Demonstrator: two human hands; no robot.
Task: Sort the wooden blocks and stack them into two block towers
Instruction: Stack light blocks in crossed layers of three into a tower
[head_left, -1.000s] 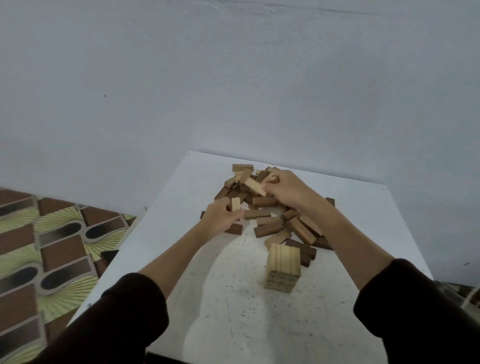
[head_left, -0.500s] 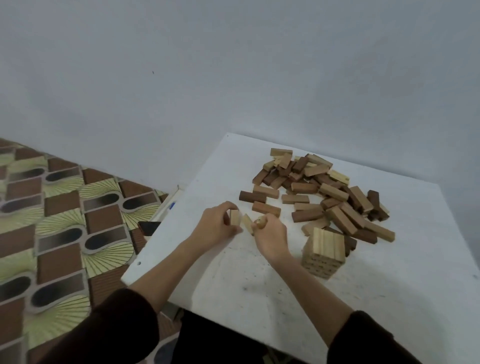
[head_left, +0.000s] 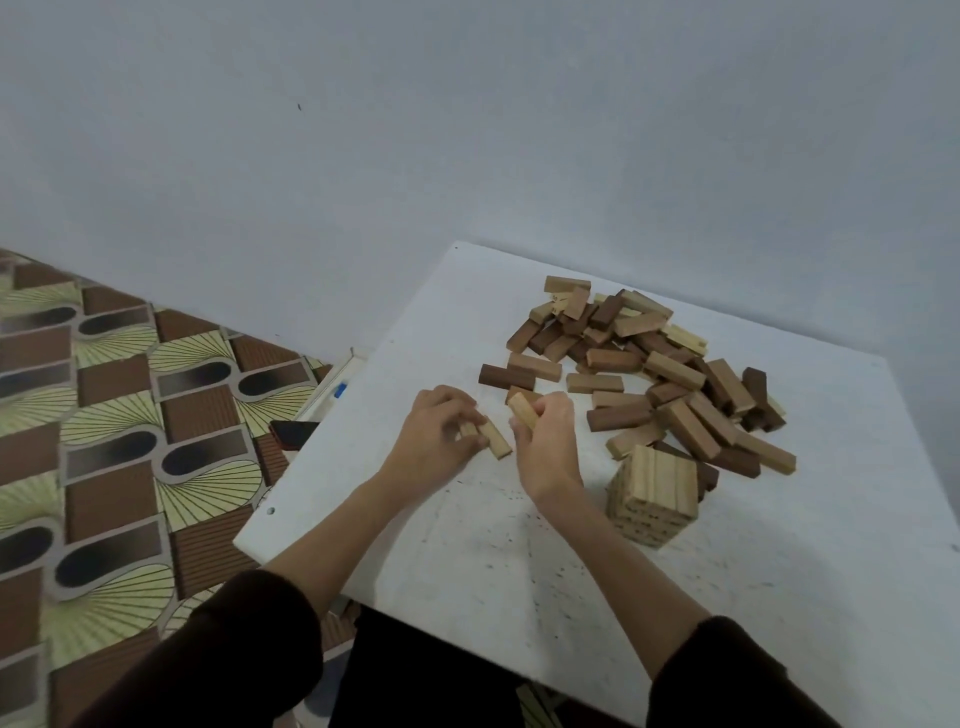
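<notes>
A heap of loose light and dark wooden blocks (head_left: 644, 364) lies at the far side of the white table (head_left: 779, 597). A short tower of light blocks (head_left: 653, 496) stands in front of the heap. My left hand (head_left: 439, 436) holds light blocks (head_left: 491, 440) against the tabletop, left of the tower. My right hand (head_left: 545, 441) grips another light block (head_left: 522, 410), tilted up, right beside the left hand.
A dark phone (head_left: 292, 432) lies on the patterned floor (head_left: 104, 415) by the table's left edge. A plain grey wall (head_left: 467, 130) stands behind the table. My dark sleeves fill the bottom of the view.
Both hands came back from the heap toward me, each with light blocks, and now meet left of the tower. The view has swung left.
</notes>
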